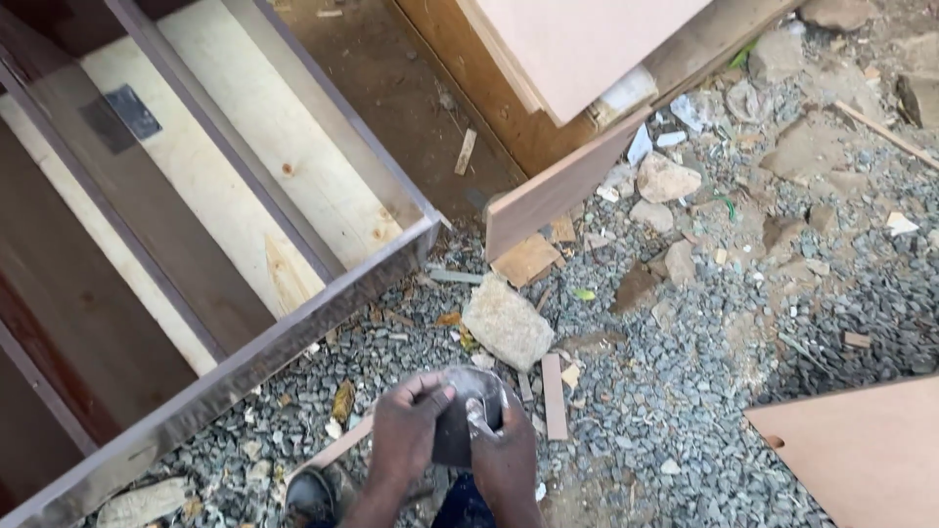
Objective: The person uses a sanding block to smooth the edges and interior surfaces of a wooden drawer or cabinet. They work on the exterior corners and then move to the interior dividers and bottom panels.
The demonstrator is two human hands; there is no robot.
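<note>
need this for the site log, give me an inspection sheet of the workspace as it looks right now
surface: gravel ground, strewn with stones and wood offcuts.
job's things: small dark object with a pale grey upper part, held in both hands; its kind cannot be told.
clutter: pale flat stone, wood strip, scraps of paper and plastic.
grippers: left hand and right hand both grip the object, fingers closed on it.
cables: nothing seen.
surroundings: dark wooden cabinet frame on the left with pale board inside, leaning boards at top, brown panel at lower right, a shoe below.
</note>
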